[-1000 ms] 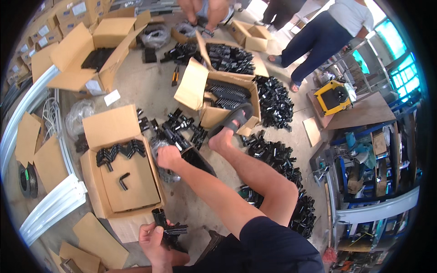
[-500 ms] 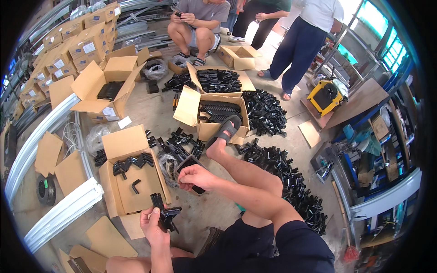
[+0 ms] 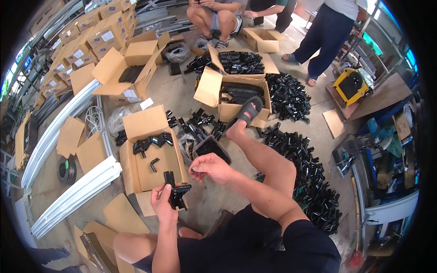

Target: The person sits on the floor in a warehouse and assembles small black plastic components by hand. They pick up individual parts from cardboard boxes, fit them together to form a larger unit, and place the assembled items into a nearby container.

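Fingers of the left hand [image 3: 164, 204] grasp black fittings [image 3: 178, 195]; beside them, the right hand [image 3: 214, 168] curls its fingers inward, whether holding anything impossible to tell. Just beyond, an open cardboard box [image 3: 145, 123] contains similar black pieces [image 3: 163, 139]. Farther off, a person in shorts [image 3: 226, 21] crouches.

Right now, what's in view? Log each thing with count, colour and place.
fitting: at least one, black, in the left hand
front carton: one, brown, beyond the left hand
loose fittings: many, black, piled mostly right of centre
bin: one, dark, beyond the right hand
other open cartons: several, brown, upper half
closed cartons: many, brown, upper left
profiles: several, white, left
spool: one, dark, left
machine: one, yellow and black, upper right
broom: one, red-headed, lower right
other people: at least four, mixed clothing, top and lower left
sandaled foot: one, dark sandal, near centre
hands: two, bare, lower centre
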A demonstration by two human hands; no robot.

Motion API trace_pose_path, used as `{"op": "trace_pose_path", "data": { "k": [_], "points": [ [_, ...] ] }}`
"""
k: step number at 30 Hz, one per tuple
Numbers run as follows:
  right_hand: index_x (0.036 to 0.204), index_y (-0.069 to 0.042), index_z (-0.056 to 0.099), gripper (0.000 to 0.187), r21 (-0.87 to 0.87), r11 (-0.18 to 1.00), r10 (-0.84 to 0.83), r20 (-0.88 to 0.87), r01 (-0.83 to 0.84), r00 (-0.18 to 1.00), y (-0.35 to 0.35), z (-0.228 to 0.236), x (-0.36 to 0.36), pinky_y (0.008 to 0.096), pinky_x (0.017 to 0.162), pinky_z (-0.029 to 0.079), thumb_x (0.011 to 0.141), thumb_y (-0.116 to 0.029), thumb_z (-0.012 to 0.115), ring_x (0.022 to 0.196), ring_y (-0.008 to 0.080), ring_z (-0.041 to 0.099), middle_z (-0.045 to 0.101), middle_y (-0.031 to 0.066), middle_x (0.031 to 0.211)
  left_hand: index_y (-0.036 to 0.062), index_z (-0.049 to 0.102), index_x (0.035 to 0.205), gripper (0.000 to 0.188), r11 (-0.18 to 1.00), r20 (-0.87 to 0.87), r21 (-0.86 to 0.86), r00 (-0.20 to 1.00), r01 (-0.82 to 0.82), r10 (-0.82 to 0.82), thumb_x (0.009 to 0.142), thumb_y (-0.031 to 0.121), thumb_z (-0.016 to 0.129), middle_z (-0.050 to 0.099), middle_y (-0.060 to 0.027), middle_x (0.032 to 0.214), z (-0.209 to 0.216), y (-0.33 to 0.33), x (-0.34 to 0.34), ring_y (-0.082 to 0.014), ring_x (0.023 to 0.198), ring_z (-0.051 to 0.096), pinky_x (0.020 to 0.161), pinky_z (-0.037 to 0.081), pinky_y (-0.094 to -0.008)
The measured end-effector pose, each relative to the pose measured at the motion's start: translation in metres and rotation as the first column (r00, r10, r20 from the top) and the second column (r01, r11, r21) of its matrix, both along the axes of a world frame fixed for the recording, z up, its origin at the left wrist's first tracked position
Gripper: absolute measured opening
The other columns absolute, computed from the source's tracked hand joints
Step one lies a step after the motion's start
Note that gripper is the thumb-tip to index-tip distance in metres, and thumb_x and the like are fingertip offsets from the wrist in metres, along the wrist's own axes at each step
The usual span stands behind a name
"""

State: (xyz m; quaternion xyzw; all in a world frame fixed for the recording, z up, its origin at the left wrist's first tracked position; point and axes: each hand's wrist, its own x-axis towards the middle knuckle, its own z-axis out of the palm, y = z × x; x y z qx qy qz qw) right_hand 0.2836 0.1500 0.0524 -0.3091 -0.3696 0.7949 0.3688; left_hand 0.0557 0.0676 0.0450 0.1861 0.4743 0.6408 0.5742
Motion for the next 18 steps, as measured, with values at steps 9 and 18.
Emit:
{"op": "trace_pose_path", "data": {
  "k": [9,18],
  "points": [
    [0.103,0.000,0.073,0.011,0.057,0.997,-0.042,-0.027,0.043,0.999,-0.006,-0.009,-0.004,0.0275,0.070,0.056,0.095,-0.008,0.073,0.076,0.0104,0.067,0.074,0.0050,0.090,-0.0010,0.063,0.110,0.018,0.998,-0.046,-0.061,0.998,0.030,-0.033,0.095,0.001,0.073,0.075,-0.0193,0.105,-0.006,0.008,0.010,-0.0216,0.092,0.074,0.083,0.060,-0.0326],
    [0.102,0.002,0.072,0.010,0.137,0.990,-0.058,0.237,0.026,0.970,-0.011,0.001,-0.015,0.0238,0.069,0.052,0.095,-0.004,0.073,0.077,0.0057,0.062,0.072,0.0018,0.089,0.0014,0.063,0.108,0.012,0.998,0.000,0.001,0.998,0.067,-0.067,0.098,0.001,0.069,0.075,-0.0180,0.104,-0.007,0.004,0.012,-0.0195,0.092,0.074,0.082,0.062,-0.0320]
  ]
}}
